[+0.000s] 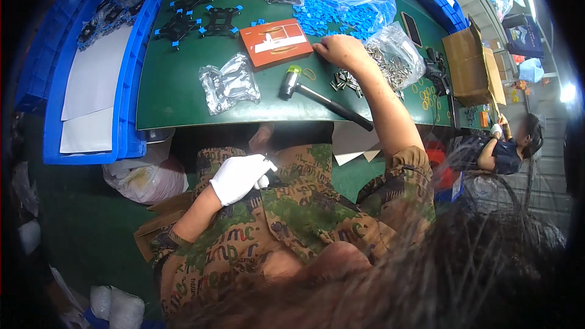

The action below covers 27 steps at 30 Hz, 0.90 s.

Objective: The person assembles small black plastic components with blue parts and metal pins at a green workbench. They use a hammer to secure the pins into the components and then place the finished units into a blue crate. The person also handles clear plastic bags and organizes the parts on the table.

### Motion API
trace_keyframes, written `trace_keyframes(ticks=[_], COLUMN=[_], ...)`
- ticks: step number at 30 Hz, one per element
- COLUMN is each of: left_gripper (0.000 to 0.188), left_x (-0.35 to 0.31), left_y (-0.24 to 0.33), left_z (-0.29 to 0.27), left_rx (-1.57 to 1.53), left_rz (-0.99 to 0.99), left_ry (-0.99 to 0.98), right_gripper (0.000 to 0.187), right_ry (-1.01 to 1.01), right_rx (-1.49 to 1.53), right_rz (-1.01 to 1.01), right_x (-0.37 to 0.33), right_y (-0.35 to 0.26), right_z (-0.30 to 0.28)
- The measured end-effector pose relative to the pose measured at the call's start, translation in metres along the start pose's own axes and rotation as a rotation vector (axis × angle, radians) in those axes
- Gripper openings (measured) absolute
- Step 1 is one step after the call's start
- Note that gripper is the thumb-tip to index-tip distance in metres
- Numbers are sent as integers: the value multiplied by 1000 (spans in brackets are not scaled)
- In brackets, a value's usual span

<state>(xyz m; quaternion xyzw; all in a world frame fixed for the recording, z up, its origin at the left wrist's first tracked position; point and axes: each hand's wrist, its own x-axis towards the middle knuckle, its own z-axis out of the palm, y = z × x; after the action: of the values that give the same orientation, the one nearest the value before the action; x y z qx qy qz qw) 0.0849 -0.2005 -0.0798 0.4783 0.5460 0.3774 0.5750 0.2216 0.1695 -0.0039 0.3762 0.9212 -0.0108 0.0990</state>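
My right hand (pixel 343 50), bare, is over the green table at the right end of a red-brown box (pixel 277 58). Its fingers are curled together, and whatever may be in them is hidden. Beyond it spreads a heap of small blue plastic pieces (pixel 323 17); beside my forearm lies a pile of short metal pins (pixel 390 68). In a white glove, my left hand (pixel 242 176) rests at my lap with its fingers pinched. A tiny dark thing shows at the fingertips, too small to name. A hammer (pixel 323 99) with a yellow-green face lies near the table's front edge.
Black frames with blue corners (pixel 220 20) lie at the far left of the table (pixel 177 94). A clear plastic bag (pixel 230 83) is left of the hammer. Blue crates (pixel 125 79) flank the left side. A phone (pixel 411 29), rubber bands (pixel 425 94) and a carton (pixel 468 64) are right; another person (pixel 506 149) sits beyond.
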Motion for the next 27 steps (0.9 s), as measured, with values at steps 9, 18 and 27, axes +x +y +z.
trace_keyframes(ticks=[9, 18, 27], left_gripper=[25, 31, 28], left_x=[0, -1, 3], left_y=[1, 12, 9], left_z=[3, 4, 6], left_rx=[-161, 258, 597], left_rz=[-27, 86, 281], left_ry=[0, -18, -31], right_gripper=[42, 24, 23], right_ry=[-86, -229, -345], right_rx=[-61, 700, 683], right_rz=[-60, -598, -665], right_x=[-10, -151, -171], right_y=[6, -86, -105], right_z=[-7, 3, 32])
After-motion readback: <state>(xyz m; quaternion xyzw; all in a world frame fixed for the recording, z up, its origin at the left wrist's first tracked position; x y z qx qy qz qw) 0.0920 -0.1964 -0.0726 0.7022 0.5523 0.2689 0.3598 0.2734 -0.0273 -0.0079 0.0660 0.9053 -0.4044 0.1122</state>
